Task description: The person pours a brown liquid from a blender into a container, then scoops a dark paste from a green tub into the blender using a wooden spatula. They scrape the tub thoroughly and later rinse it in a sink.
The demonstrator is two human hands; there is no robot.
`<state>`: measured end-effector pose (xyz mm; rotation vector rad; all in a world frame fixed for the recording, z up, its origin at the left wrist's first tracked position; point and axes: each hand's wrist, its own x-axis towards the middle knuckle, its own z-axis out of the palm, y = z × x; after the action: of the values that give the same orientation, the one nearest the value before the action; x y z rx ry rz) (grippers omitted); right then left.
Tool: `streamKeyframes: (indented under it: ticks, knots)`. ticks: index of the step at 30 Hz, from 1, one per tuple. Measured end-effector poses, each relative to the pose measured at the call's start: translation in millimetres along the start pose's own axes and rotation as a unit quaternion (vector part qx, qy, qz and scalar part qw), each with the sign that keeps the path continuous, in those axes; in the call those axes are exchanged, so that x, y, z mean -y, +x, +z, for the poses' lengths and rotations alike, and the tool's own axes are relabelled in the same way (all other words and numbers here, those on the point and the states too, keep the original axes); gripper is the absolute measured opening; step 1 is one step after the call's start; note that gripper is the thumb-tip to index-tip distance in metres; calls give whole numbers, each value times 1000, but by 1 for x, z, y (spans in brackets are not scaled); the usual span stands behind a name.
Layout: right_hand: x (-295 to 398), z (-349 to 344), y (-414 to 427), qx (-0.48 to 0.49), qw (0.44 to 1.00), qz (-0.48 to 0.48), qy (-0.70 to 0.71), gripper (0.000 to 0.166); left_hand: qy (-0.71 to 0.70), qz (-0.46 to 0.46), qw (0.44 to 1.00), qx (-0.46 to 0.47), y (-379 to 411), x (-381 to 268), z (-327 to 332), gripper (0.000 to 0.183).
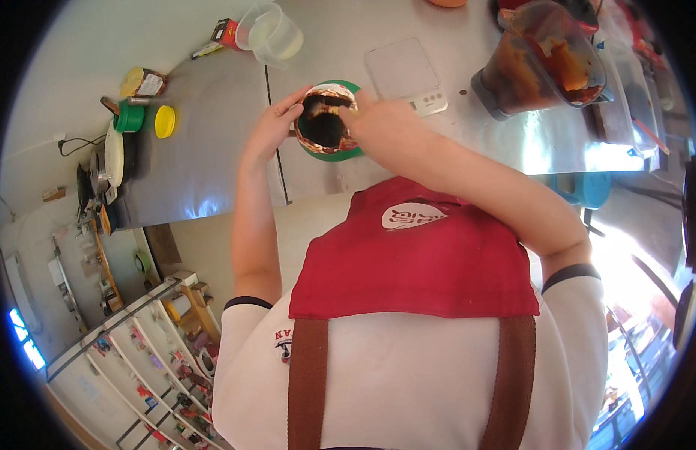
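Observation:
On the steel table (320,179) before me stands a round, open-topped container (325,147) with dark brown paste smeared around its inner wall and rim. A green round rim (332,157) shows around it; whether it is a separate bowl or part of the container is unclear. My left hand (274,126) holds the container's left side, thumb and fingers at the rim. Over the opposite edge is my right hand (392,132), slightly blurred, its fingers bent toward the opening. Any tool in it is hidden. Just beyond that hand lies a flat digital kitchen scale (403,66).
A smeared blender jug (508,73) stands at right, beside a clear plastic bin (629,93). Nested clear plastic jugs (275,35) stand at the back. To the left are a yellow lid (164,121), a green tub (131,116) and a yellow-topped jar (141,82).

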<state>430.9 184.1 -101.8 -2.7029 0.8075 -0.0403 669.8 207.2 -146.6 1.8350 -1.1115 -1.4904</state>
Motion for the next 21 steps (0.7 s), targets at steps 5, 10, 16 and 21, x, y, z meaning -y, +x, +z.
streamKeyframes:
  ticks: [5, 10, 16, 21]
  knots:
    - [-6, 19, -2, 2, 1000, -19, 19, 42, -7, 6, 999, -33, -8, 7, 4, 42]
    - [6, -16, -17, -24, 1000, 19, 4, 28, -47, 22, 998, -40, -10, 19, 5, 43]
    - [-1, 27, 3, 20, 999, -39, 3, 36, -21, 3, 998, -56, -13, 20, 7, 45]
    - [-3, -26, -25, -51, 996, 48, 48, 24, -66, 11, 994, -89, -14, 35, 10, 52]
